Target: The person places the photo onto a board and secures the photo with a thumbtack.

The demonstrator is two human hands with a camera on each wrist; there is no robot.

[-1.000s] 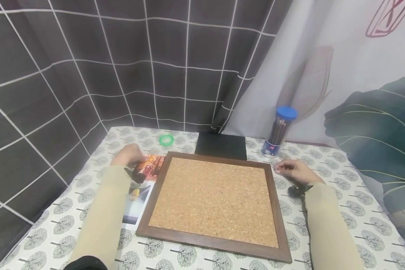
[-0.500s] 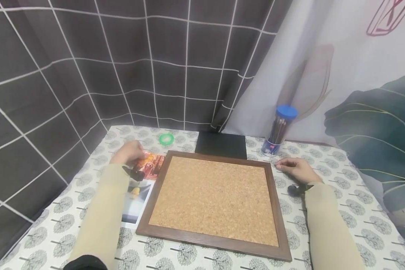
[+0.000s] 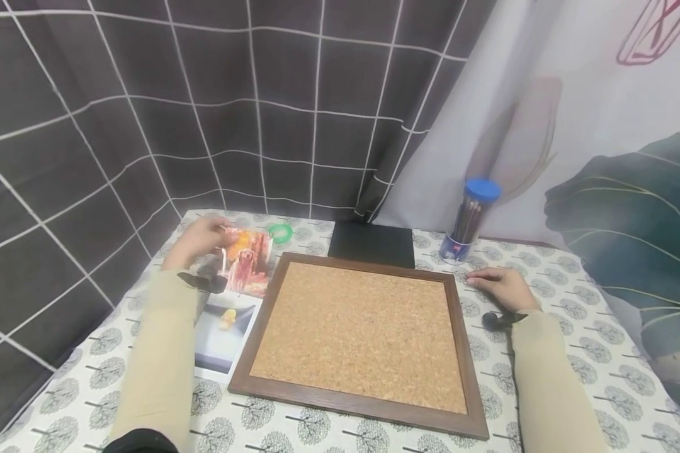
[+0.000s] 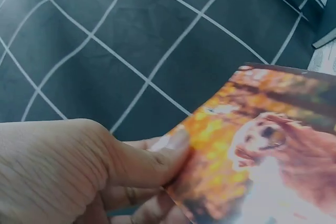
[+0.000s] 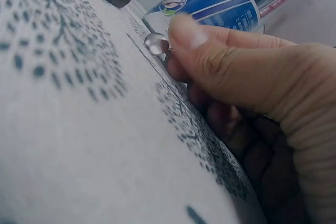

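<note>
Between thumb and fingers, my left hand [image 3: 198, 239] pinches the left edge of a dog photo [image 3: 245, 264], its near end overlapping a second photo with a yellow figure [image 3: 221, 336]. In the left wrist view, the thumb lies over the print of the golden dog [image 4: 283, 150] among orange leaves. My right hand [image 3: 504, 286] pinches a push pin with a clear round head [image 5: 156, 43], low over the cloth. Left of that hand lies a cork board [image 3: 362, 340] in a brown wooden frame, its cork bare.
A green tape roll [image 3: 281, 233] lies behind the dog photo. The black flat panel [image 3: 371, 244] is behind the board. Near the right hand stands a blue-lidded tub of pencils [image 3: 469, 220]. A dark checked curtain [image 3: 283, 145] hangs at the back.
My left hand has moved away and left, lifting the dog photo so more of it and the lower photo shows. The right hand has barely moved.
</note>
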